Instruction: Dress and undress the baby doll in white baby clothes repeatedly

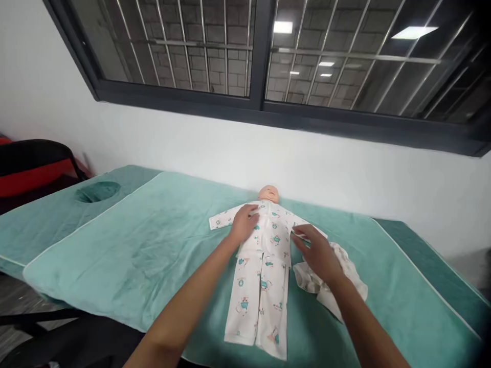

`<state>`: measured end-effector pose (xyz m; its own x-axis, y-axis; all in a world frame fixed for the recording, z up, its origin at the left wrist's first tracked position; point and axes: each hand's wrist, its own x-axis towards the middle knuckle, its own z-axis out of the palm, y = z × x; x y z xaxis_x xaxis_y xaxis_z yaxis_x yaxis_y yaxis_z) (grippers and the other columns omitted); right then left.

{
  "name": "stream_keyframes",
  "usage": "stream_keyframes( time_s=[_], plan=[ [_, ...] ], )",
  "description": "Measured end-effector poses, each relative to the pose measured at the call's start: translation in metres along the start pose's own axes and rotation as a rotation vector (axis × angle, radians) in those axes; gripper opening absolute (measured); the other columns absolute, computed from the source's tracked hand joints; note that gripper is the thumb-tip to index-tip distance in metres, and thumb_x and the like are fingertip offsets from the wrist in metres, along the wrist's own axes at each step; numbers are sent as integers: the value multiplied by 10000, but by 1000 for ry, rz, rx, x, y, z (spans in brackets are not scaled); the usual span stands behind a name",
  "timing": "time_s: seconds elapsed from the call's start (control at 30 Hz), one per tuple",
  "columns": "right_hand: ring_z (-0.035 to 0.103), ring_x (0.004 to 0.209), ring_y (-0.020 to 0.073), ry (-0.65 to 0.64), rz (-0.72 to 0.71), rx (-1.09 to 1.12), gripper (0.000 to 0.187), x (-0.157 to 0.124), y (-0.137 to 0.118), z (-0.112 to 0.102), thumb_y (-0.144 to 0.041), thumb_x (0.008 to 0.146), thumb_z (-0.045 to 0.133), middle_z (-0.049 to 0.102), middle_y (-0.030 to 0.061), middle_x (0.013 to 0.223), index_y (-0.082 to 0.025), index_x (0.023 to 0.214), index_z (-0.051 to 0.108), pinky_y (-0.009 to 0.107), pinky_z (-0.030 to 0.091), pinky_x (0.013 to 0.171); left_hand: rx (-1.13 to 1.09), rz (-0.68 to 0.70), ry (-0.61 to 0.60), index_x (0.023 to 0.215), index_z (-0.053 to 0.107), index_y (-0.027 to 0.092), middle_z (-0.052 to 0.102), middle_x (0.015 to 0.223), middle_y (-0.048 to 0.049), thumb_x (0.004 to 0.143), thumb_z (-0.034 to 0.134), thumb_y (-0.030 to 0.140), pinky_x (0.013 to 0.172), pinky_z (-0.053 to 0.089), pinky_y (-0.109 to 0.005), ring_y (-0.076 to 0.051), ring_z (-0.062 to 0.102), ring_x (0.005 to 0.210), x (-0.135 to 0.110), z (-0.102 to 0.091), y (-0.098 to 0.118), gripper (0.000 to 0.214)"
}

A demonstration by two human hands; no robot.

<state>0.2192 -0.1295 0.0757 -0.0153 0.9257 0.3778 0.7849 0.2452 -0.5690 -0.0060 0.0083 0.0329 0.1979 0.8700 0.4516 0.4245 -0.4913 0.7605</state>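
Note:
A baby doll (269,194) lies on its back, dressed in a white patterned baby top (273,225) with both sleeves spread out. White baby trousers (245,301) in the same print extend below the top, legs straight and toward me. My left hand (244,223) rests on or just over the chest side of the top, fingers apart. To the right of the doll, my right hand (316,250) hovers near the top's edge and sleeve, its fingers spread with nothing between them. Beneath my right wrist lies a crumpled white garment (351,273).
Everything lies on a green padded massage bed (153,255) with a face hole (98,191) at its left end. A white wall and a barred window (253,97) stand behind it. Red and black chair (34,168) at far left; another black chair (72,340) near me.

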Motion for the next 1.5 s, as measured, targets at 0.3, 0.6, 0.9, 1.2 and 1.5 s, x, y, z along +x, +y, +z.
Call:
stream_keyframes(
  time_s=[0.3, 0.6, 0.9, 1.2, 1.5],
  plan=[
    [610, 783, 227, -106, 374, -348, 270, 147, 10, 108, -399, 926, 424, 674, 84, 839, -207, 841, 594, 292, 359, 652, 62, 8, -120, 1164, 698, 227, 634, 1188, -66, 958, 408, 178, 989, 481, -332, -201, 605, 1123, 55, 51, -30, 359],
    [395, 584, 136, 151, 307, -20, 332, 153, 37, 120, -370, 886, 473, 495, -27, 571, -214, 595, 443, 267, 265, 580, 56, -15, -201, 1229, 672, 277, 595, 1181, -57, 942, 439, 189, 928, 491, -335, -208, 622, 1061, 58, 44, -36, 380],
    [482, 621, 139, 305, 224, 117, 374, 88, 19, 111, -502, 944, 480, 560, -29, 645, -211, 714, 527, 259, 314, 620, -22, 186, -88, 1000, 726, 238, 659, 1065, -42, 936, 482, 159, 994, 449, -366, -199, 575, 1073, 31, 34, -23, 264],
    [475, 655, 142, 124, 69, -126, 236, 69, 7, 109, -371, 923, 538, 542, -17, 750, -214, 747, 532, 267, 275, 602, -126, 157, -227, 1127, 699, 261, 576, 1362, -45, 953, 538, 270, 1149, 359, -418, -219, 457, 1318, 10, 20, -30, 238],
    [481, 645, 136, 66, -11, 166, 210, 72, 22, 100, -251, 893, 478, 510, -30, 690, -215, 694, 534, 269, 336, 649, -85, 157, -244, 1104, 715, 277, 580, 1352, -41, 933, 587, 287, 1144, 365, -428, -230, 460, 1312, 15, 21, -27, 214]
  ],
)
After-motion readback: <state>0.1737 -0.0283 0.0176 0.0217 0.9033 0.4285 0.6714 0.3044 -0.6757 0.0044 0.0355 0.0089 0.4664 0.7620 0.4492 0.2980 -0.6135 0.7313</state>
